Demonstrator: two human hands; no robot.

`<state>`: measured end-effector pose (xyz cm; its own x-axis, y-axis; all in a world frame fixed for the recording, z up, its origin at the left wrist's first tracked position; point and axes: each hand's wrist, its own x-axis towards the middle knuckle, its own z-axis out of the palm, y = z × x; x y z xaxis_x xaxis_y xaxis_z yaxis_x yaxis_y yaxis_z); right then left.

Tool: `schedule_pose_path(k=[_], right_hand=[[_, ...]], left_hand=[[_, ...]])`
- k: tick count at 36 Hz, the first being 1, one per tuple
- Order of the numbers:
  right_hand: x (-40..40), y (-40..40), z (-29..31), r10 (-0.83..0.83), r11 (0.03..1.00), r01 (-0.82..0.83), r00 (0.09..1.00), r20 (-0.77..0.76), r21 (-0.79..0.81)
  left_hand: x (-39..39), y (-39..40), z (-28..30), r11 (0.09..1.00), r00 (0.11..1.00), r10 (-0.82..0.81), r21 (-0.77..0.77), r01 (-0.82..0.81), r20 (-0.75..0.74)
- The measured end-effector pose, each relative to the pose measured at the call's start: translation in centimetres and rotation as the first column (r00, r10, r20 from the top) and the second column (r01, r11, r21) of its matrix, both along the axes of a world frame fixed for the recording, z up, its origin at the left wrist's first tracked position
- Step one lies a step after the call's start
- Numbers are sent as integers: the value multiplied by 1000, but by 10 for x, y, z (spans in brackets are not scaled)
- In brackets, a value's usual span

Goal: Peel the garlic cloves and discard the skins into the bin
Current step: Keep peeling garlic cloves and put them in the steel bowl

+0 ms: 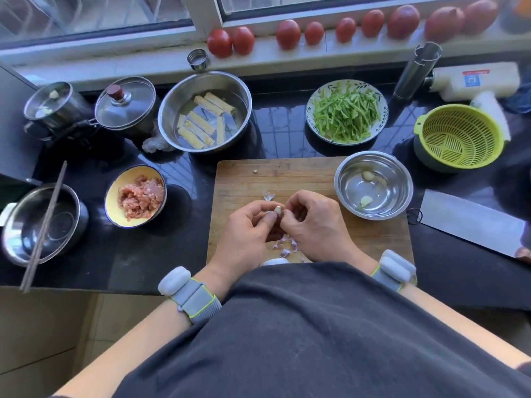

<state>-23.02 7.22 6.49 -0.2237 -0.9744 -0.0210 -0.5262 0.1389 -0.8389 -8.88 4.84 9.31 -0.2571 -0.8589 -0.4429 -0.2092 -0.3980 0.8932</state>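
Over the wooden cutting board [287,173] my left hand [247,228] and my right hand [310,222] meet. Both pinch one garlic clove [277,210], whose pale tip shows between the fingertips. Purple-white garlic skins [287,245] lie scattered on the board just under my hands, and one more skin piece [268,195] lies beyond them. A small steel bowl [373,156] at the board's right end holds two peeled cloves [366,201]. No bin is in view.
A cleaver [471,219] lies right of the board. A yellow bowl of minced meat [136,195], a steel bowl of tofu strips [205,113], a plate of green strips [346,112], a green colander [459,136], pots and chopsticks [43,228] ring the black counter.
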Motion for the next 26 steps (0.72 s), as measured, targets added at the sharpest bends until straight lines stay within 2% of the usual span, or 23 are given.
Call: schedule_pose_path(k=[6, 10, 14, 19, 26], right_hand=[[-2, 3, 2, -21, 999, 20, 999, 39, 45], [-3, 3, 6, -21, 1000, 19, 998, 59, 24], [-3, 3, 8, -9, 1000, 10, 1000, 25, -21], [-3, 2, 9, 58, 997, -61, 996, -67, -45], [-5, 1, 9, 73, 995, -81, 991, -108, -65]], left_hand=[[0, -3, -2, 989, 990, 94, 120, -82, -100], [1, -2, -2, 987, 988, 108, 135, -93, -110], [2, -3, -2, 994, 994, 82, 83, -76, -67], [3, -3, -3, 999, 998, 6, -45, -3, 57], [5, -4, -2, 980, 978, -57, -175, 94, 203]])
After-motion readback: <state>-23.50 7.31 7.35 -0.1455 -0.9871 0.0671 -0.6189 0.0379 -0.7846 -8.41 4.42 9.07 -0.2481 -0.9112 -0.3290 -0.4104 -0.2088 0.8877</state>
